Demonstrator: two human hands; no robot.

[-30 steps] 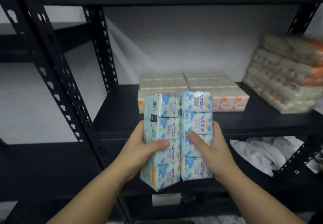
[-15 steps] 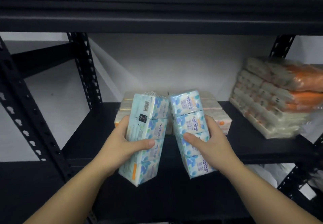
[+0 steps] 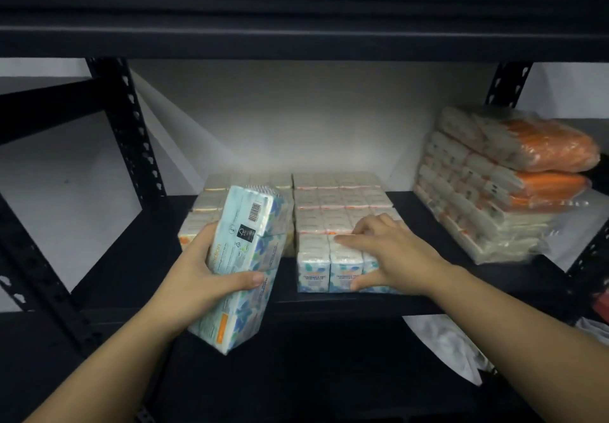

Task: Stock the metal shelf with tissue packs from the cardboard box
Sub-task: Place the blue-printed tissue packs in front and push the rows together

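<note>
Left hand (image 3: 201, 277) grips a blue tissue pack (image 3: 245, 267), thumb curled across its front face, fingers wrapped behind; the pack is tilted, top leaning toward the back, held in the air just in front of the black metal shelf (image 3: 428, 304) edge, left of centre. Right hand (image 3: 392, 254) rests on a second blue tissue pack (image 3: 329, 267) that lies flat on the shelf board at the front edge; fingers stretched over its top, thumb against its front face, so it's clasping the pack loosely. That pack touches the orange-print tissue packs (image 3: 339, 198) lying flat behind it, toward the wall. Another flat row (image 3: 211, 205) sits behind the held pack. Stack of clear-wrapped orange bundles (image 3: 501, 178) at shelf's right end, well apart from both hands. White crumpled plastic (image 3: 441, 340) on the level below. Cardboard box out of frame.
</note>
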